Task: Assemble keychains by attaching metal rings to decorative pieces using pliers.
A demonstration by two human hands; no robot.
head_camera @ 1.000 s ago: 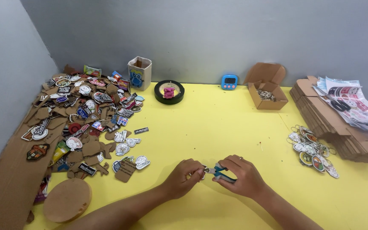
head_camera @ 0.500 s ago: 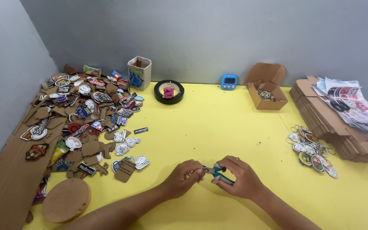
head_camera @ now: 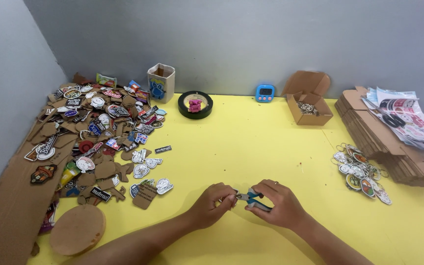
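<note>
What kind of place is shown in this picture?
Probably a small craft workbench for making keychains: a yellow table holds a heap of flat printed charms, finished keychains and stacked flat cardboard boxes, while the right hand holds blue-handled pliers.

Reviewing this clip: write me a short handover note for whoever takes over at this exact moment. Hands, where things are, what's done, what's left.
Right hand: closed around blue-handled pliers, tips pointing left.
Left hand: fingers pinched at the plier tips on something too small to make out.
Both hands are low over the yellow table, near its front edge.
Done: a cluster of ringed charms lies to the right, beside the flat cardboard stack.
Left: a big pile of loose charms on the left; small open box at the back, contents unclear.
</note>
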